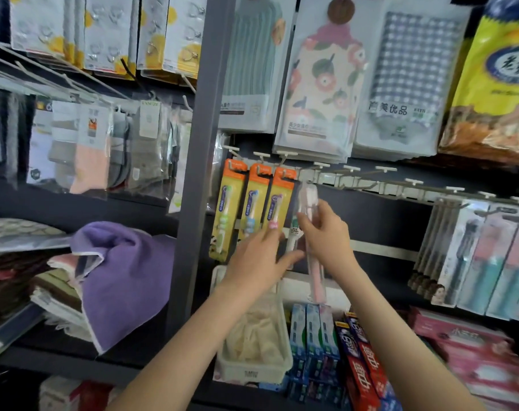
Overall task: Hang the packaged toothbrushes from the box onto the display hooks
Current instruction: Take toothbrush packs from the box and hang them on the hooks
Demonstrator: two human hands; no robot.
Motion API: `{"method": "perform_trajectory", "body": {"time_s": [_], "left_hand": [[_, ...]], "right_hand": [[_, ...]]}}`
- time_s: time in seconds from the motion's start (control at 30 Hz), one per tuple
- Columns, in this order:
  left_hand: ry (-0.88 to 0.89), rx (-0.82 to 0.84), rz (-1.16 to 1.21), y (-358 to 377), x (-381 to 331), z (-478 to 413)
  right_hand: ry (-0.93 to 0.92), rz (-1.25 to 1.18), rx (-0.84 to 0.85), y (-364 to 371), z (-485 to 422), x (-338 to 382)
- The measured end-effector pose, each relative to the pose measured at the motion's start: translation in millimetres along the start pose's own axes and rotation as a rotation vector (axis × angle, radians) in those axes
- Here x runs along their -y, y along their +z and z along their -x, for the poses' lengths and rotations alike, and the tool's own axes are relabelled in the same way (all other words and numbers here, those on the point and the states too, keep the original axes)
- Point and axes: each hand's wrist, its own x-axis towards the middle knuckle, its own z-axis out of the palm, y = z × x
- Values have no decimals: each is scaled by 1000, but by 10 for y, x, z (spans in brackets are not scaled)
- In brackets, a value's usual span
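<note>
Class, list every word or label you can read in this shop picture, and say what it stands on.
"美优品": checked cloth pack.
"老": yellow bag, rest blurred.
Orange toothbrush cards, toothpaste boxes, sock packs: print too blurred to read.
Clear toothbrush pack in the right hand: no readable text.

To your left, a purple towel (124,271) drapes over folded stacks (55,292), with packaged socks (104,149) hanging above. Low on your right stand toothpaste boxes (362,363); up top hang 3 packaged towels (320,93).
</note>
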Motion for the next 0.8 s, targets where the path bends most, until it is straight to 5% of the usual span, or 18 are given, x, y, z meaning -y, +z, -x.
{"method": "perform_trajectory", "body": {"time_s": [0.1, 0.17, 0.4, 0.8], "left_hand": [[121, -466, -395, -182, 232, -63], [142, -633, -485, -259, 374, -109], [133, -649, -656, -333, 573, -163], [106, -549, -574, -72, 524, 16]], "right_hand": [[-50, 170, 32, -82, -24, -88], [-48, 208, 6, -128, -52, -132], [1, 238, -5, -79, -147, -114], [229, 149, 37, 396, -435, -239]]}}
